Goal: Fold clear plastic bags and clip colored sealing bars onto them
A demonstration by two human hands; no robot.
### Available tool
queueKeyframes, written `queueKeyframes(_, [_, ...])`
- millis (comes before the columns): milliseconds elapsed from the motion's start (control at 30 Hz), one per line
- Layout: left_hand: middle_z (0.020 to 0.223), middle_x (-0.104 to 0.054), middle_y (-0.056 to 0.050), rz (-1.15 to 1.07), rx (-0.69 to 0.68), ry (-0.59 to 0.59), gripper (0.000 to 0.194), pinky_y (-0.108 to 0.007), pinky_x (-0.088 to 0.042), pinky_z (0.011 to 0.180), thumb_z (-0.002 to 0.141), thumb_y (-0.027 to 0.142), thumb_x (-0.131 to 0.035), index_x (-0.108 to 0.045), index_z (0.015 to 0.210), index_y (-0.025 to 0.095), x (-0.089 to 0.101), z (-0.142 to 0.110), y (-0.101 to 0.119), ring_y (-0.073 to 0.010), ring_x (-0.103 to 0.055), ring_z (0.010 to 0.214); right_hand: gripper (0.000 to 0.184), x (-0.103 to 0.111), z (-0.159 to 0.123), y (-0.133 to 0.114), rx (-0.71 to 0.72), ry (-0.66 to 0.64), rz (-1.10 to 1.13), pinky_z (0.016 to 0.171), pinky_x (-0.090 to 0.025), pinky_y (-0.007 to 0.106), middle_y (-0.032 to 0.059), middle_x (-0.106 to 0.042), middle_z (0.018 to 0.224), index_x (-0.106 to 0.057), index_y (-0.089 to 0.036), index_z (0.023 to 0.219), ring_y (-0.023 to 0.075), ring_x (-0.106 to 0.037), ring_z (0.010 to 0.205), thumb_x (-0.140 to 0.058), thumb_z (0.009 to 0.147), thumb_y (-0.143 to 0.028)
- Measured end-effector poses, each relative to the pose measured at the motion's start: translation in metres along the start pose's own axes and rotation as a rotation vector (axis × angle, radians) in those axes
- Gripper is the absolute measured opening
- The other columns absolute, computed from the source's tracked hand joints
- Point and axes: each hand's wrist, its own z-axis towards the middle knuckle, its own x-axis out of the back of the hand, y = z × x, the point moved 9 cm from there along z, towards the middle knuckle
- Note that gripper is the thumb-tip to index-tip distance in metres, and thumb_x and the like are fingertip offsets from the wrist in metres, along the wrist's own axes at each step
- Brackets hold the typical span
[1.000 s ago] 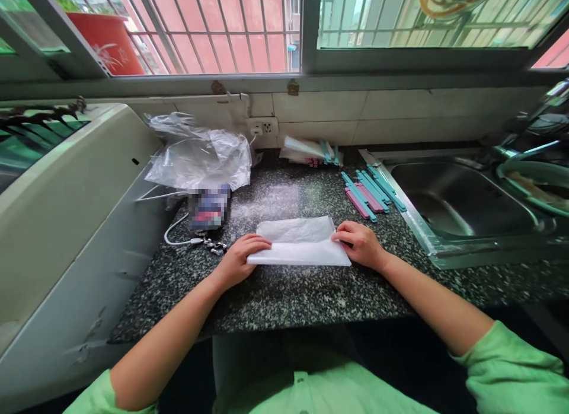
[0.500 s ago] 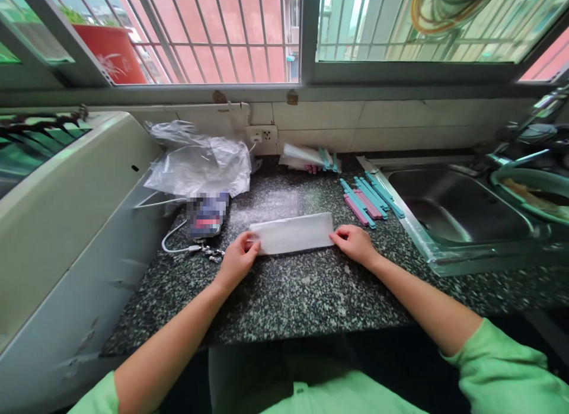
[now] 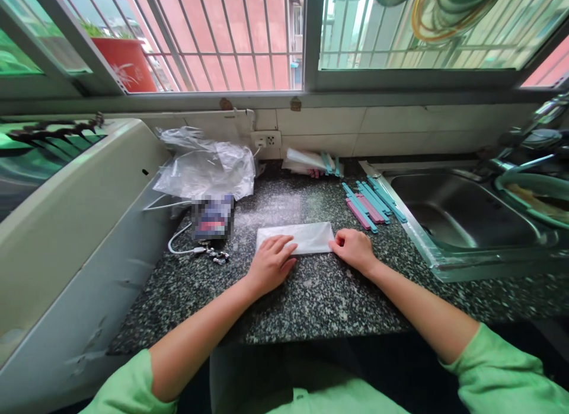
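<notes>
Both hands were set on one folded piece of translucent white plastic [image 3: 311,238], which was laid on the speckled countertop [image 3: 306,310] near its front edge. By the left hand [image 3: 272,261], opened with its fingers slightly spread and its palm turned down, the left part of the plastic was covered and touched. By the right hand [image 3: 354,248], curled, the right edge was pinched between thumb and fingers.

To the right, beside the sink [image 3: 462,206], a group of sealing strips [image 3: 372,205] was seen: two pink ones were counted and at least four teal ones (several were overlapped, so an exact total could not be reached). Against the tiled wall, one bundle of clear plastic [image 3: 302,159] was placed, with more teal and pink strips partly hidden in it.

On the left, one crumpled clear bag [image 3: 208,168] was heaped; whether anything was held inside could not be told. One phone-like item [image 3: 212,217], blurred by pixels, was lain against by the bag's lower edge, and one white cable [image 3: 175,243] was looped beside it.

In the green basin [image 3: 502,185] at the sink's right side, something yellowish-brown was contained. One red pot [image 3: 122,64], filled with greenery, was seen outside the window.
</notes>
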Motion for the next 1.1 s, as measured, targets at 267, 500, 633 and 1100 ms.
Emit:
queueKeyframes(267, [0.115,-0.06,-0.012,-0.076,0.075,-0.189,0.027,-0.041,-0.043,0.09,0.084,0.026,-0.048,-0.058,0.106,0.015,-0.027,0.008,-0.005,-0.0254,-0.052,0.105,0.017,0.024,-0.021,-0.036,0.536,0.142,-0.044,0.069,-0.035,0.028,0.0063,-0.061,0.08,-0.063,-0.017,0.085,0.0173,-0.049,0.076,-0.054,0.083,-0.031])
queueKeyframes(500, [0.107,-0.062,-0.013,0.005,0.07,-0.171,0.03,-0.041,-0.045,0.082,0.082,0.03,-0.052,-0.058,0.107,0.015,-0.025,0.012,0.0,-0.0264,-0.056,0.096,0.024,0.006,-0.028,-0.06,0.7,0.063,-0.347,0.067,-0.028,0.033,0.0068,-0.058,0.071,-0.061,-0.017,0.068,0.0185,-0.043,0.074,-0.045,0.087,-0.016])
queueKeyframes(633, [0.096,-0.065,-0.013,0.161,0.071,-0.19,0.022,-0.039,-0.046,0.07,0.082,0.023,-0.05,-0.062,0.099,0.015,-0.024,0.023,0.001,-0.0254,-0.059,0.083,0.026,0.018,-0.023,-0.056,0.618,0.153,-0.262,0.067,-0.03,0.032,0.007,-0.059,0.071,-0.061,-0.018,0.068,0.0185,-0.045,0.072,-0.043,0.088,-0.019])
queueKeyframes(1100, [0.108,-0.06,-0.012,-0.024,-0.044,-0.027,0.028,-0.037,-0.047,0.075,0.085,0.034,-0.047,-0.059,0.106,0.02,-0.001,0.022,0.032,-0.0229,-0.057,0.088,0.042,-0.032,0.003,-0.013,-0.351,-0.036,1.049,0.043,-0.029,0.024,-0.0029,-0.044,0.045,-0.053,-0.017,0.055,0.0088,-0.036,0.044,-0.06,0.064,-0.058])
